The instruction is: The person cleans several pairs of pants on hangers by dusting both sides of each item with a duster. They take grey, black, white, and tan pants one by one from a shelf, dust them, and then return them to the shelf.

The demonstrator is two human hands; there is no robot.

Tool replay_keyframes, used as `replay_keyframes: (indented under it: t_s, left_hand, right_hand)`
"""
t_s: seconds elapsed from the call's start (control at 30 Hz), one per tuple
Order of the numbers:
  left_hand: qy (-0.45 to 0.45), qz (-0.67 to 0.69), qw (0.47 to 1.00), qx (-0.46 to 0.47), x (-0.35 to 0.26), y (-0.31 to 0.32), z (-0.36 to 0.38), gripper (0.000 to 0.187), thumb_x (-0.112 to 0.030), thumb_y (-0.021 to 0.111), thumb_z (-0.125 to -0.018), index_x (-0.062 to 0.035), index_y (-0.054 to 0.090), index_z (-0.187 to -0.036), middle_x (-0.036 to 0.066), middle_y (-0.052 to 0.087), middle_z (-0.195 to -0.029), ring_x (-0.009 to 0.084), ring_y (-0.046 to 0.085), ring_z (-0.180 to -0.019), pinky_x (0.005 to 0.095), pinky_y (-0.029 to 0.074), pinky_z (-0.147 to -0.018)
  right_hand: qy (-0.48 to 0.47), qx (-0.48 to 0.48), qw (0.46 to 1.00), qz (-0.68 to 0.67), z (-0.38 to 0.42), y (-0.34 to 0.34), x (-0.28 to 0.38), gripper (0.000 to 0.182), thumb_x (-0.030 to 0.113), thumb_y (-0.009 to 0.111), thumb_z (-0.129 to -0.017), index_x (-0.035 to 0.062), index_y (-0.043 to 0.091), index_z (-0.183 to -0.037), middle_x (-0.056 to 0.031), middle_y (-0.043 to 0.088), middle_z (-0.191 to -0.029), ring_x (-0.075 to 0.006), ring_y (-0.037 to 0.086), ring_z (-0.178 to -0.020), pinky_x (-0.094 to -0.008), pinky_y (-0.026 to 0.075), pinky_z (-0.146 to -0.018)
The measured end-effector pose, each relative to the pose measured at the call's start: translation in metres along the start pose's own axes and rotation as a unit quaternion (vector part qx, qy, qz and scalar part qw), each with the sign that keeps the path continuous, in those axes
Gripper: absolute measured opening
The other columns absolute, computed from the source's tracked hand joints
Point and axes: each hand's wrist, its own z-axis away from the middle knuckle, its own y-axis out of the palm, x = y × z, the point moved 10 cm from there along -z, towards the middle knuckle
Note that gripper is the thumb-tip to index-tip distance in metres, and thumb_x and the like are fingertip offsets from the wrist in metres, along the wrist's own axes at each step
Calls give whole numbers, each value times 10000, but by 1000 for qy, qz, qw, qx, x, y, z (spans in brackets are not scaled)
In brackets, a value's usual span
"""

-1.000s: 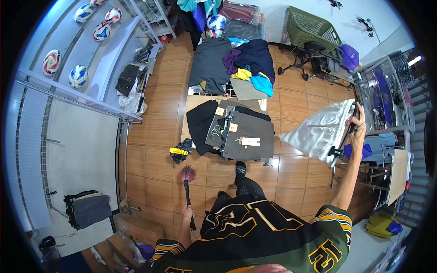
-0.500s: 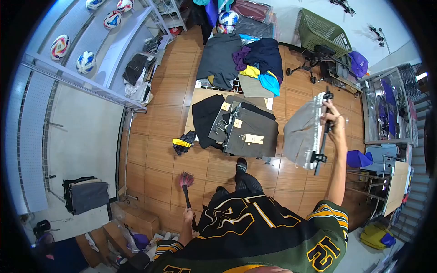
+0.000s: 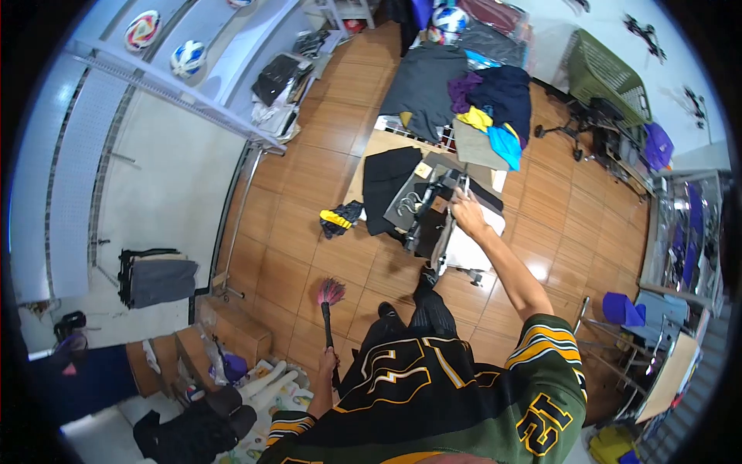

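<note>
My left hand (image 3: pixel 328 360) is closed round the black handle of a small duster (image 3: pixel 331 292), its pinkish bristles pointing away from me over the floor. My right hand (image 3: pixel 468 215) reaches forward over the low table and grips a black clip hanger (image 3: pixel 423 216). A grey garment with a pale inner side (image 3: pixel 473 246) hangs from that hanger, partly hidden by my hand and forearm. Under and beside it lie dark folded trousers (image 3: pixel 390 185) and other garments on hangers, some with tan tags. Metal hooks (image 3: pixel 408 204) show to the left of the held hanger.
Piles of clothes (image 3: pixel 425 81) cover the table's far end. A black-and-yellow bundle (image 3: pixel 340 219) lies on the tiled floor at its left. Shelves with balls (image 3: pixel 188 59) stand at the left; a green basket (image 3: pixel 607 73) on a wheeled frame is at the far right.
My right hand has swung left and inward, bringing the hanger and garment from the right side to over the stack on the table. My left hand keeps the duster; the view has shifted.
</note>
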Motion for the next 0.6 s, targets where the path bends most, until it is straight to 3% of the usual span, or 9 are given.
replay_keyframes:
  t_s: [0.07,0.1,0.13,0.2,0.27,0.33,0.4,0.6]
  left_hand:
    - [-14,17,999,-24,9,-6,23,293,-276,432,-1047,-96,532,-1255,41,510,-678,159,517,-520,327,456,-468]
    - [7,22,999,-30,10,-7,36,247,-279,425,-1036,-69,515,-1131,53,533,-690,158,516,-538,337,448,-483]
    - [-7,26,999,-27,18,-9,39,261,-270,413,-1043,-84,500,-1206,52,522,-681,156,517,-532,334,449,-471]
    - [-28,26,999,-11,46,-12,28,337,-251,389,-1057,-113,469,-1354,49,499,-662,153,521,-520,329,451,-446]
    - [-19,15,1000,-10,50,-11,33,312,-232,380,-1055,-100,482,-1319,59,497,-647,162,519,-506,336,443,-431]
    - [-31,-12,999,-16,48,-12,28,284,-215,376,-1050,-88,495,-1275,67,494,-635,172,515,-492,344,437,-418]
    - [-52,-42,998,-16,46,-13,15,254,-203,380,-1041,-80,506,-1224,73,493,-627,180,509,-477,351,436,-412]
    - [-56,-52,997,11,5,-1,-34,214,-213,412,-1030,-73,518,-1151,61,499,-637,180,503,-469,353,442,-423]
  right_hand:
    - [39,-47,997,-38,2,-8,-16,216,-4,631,-704,66,723,-886,-188,673,-1073,-352,578,-1203,-482,521,-944]
    - [65,-41,995,-58,8,-2,-36,230,-20,624,-703,68,721,-892,-196,670,-1060,-366,597,-1171,-472,534,-910]
    - [95,-33,992,-76,18,5,-57,246,-36,617,-702,71,719,-898,-203,668,-1048,-381,616,-1139,-462,547,-876]
    - [76,25,992,-101,45,-39,-70,169,-32,613,-721,44,681,-856,-213,654,-940,-400,615,-1136,-456,531,-905]
    - [72,-49,979,-184,102,-81,-118,86,-51,619,-716,2,594,-780,-201,611,-799,-421,621,-1094,-453,508,-945]
    - [70,-79,969,-225,136,-131,-132,134,-71,629,-688,-12,516,-731,-173,573,-713,-411,646,-969,-465,465,-1039]
    - [85,-76,965,-236,163,-161,-138,187,-115,621,-631,-5,487,-703,-148,578,-717,-384,645,-881,-487,427,-1103]
    - [60,-112,968,-219,175,-199,-119,207,-115,632,-624,12,485,-696,-133,608,-741,-372,640,-978,-475,424,-1121]
